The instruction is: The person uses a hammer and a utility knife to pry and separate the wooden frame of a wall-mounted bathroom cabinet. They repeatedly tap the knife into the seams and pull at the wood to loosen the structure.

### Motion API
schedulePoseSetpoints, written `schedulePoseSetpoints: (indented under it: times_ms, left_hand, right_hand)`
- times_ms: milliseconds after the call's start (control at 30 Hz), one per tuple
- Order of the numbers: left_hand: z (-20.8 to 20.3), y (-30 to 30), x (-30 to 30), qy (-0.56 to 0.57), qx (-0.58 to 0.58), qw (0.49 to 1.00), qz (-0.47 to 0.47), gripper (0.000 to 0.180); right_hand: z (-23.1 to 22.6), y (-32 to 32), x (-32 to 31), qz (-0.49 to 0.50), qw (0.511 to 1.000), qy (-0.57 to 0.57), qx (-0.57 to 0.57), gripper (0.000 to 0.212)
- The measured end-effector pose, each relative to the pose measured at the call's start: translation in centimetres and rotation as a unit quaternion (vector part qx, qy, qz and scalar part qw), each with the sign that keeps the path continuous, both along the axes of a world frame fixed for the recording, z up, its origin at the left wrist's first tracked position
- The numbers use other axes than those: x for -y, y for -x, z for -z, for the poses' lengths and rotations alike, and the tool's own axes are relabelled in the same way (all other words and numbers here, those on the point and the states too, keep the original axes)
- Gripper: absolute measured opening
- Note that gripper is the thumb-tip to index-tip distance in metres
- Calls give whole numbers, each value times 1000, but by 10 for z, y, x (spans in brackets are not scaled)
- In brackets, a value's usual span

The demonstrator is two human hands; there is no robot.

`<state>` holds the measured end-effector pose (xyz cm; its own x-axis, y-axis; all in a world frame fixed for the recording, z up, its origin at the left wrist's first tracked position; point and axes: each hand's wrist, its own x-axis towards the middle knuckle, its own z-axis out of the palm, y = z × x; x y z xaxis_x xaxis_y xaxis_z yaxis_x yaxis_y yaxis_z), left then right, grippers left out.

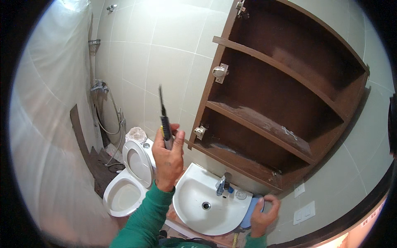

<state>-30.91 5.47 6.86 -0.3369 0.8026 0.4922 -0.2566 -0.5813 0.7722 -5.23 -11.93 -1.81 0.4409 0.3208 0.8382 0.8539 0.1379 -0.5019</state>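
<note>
My left hand [168, 159] is raised in front of the tiled wall, closed around a screwdriver [166, 127]. Its handle is black with a bit of yellow, and the thin dark shaft points upward. My right hand [264, 215] is low, just right of the sink, with fingers curved and a gap between thumb and forefinger; nothing shows in it. A flat blue object [249, 215] lies beside that hand at the sink's edge, its kind unclear. Above stands a doorless brown wall cabinet [281, 95] with metal hinges [220, 72] on its left side.
The white sink [194, 211] with a chrome faucet [223, 184] is below the cabinet. To its left is a toilet [124, 194] with its lid up. A translucent plastic sheet [49, 136] hangs at far left, near a shower hose [109, 124]. Wall switches [304, 213] sit at right.
</note>
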Motion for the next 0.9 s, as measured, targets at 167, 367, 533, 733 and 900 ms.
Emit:
schedulePoseSetpoints:
  times_ms: [167, 367, 533, 733, 900]
  left_hand:
    - [20, 12, -17, -35, 12, 993, 114, 39]
    - [17, 43, -41, -30, 63, 996, 55, 51]
    - [56, 67, -46, 43, 91, 992, 70, 44]
    - [96, 73, -57, 116, 62, 988, 79, 37]
    - [112, 82, -62, 132, 30, 988, 77, 37]
  right_hand:
    - [-78, 28, -33, -80, 993, -4, 85, 10]
    - [-154, 80, -96, -131, 982, -9, 139, 23]
    - [-194, 103, -152, -145, 985, 23, 86, 41]
    - [-228, 125, -244, -102, 988, 67, 95, 63]
    - [-243, 138, -276, -55, 992, 60, 92, 53]
